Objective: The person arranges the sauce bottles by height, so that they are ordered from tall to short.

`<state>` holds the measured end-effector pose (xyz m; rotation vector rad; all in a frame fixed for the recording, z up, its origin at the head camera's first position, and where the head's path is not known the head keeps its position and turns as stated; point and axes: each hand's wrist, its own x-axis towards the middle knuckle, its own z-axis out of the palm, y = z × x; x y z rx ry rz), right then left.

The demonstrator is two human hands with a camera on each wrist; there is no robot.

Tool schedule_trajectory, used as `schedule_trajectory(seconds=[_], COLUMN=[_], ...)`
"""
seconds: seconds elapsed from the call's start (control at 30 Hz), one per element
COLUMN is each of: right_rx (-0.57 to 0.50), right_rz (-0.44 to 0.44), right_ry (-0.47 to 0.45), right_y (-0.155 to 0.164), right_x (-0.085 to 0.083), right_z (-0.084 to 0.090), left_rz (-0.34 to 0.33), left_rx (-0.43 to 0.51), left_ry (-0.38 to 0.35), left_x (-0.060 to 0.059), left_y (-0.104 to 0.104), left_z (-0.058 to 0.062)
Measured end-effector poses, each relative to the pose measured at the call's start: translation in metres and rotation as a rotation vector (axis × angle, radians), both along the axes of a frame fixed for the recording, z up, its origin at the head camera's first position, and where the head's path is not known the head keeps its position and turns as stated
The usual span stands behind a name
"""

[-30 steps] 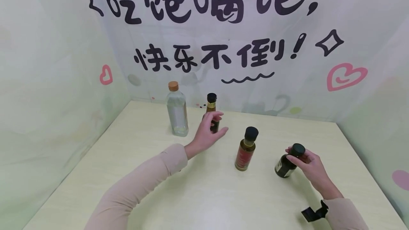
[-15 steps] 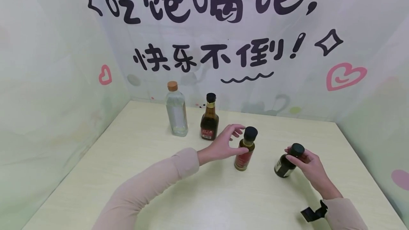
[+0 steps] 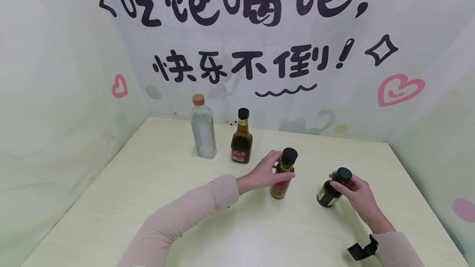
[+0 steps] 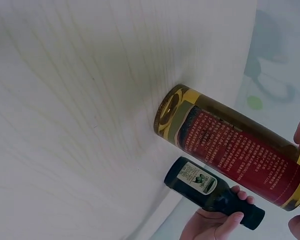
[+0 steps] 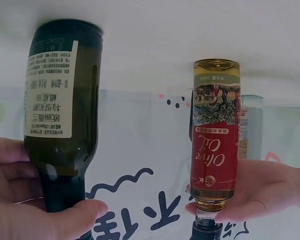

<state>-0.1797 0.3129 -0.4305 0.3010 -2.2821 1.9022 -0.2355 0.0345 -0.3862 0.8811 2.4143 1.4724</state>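
Note:
My left hand (image 3: 268, 171) grips the neck and shoulder of an olive oil bottle (image 3: 283, 177) with a red label and black cap, standing mid-table. The left wrist view shows that bottle (image 4: 230, 145) close up, and the right wrist view shows its label (image 5: 213, 150) with my left hand (image 5: 260, 192) curled behind it. My right hand (image 3: 355, 193) holds a small dark green bottle (image 3: 328, 190) by its neck and black cap, to the right. That dark bottle (image 5: 62, 110) fills the left of the right wrist view and lies low in the left wrist view (image 4: 210, 190).
A tall clear bottle (image 3: 202, 129) with an orange cap and a dark sauce bottle (image 3: 241, 140) stand at the back left of the pale table (image 3: 148, 201). Printed walls close the table on three sides. A black strap (image 3: 361, 250) sits at my right wrist.
My left hand left the dark sauce bottle at the back, swung right and closed round the olive oil bottle's neck. My right hand stayed on the small dark bottle.

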Motion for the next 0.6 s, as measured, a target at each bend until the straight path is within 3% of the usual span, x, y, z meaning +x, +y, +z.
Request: schedule_trajectory(seconds=[0.33, 0.6], right_rx=[-0.006, 0.025], right_rz=[-0.007, -0.013], right_ry=[-0.002, 0.018], right_y=[-0.001, -0.001], right_x=[0.000, 0.001], right_z=[-0.001, 0.001], left_rz=[-0.042, -0.072], left_rx=[-0.003, 0.020], left_ry=[0.071, 0.038], left_x=[-0.008, -0.013], left_y=[-0.001, 0.001], left_z=[-0.004, -0.005])
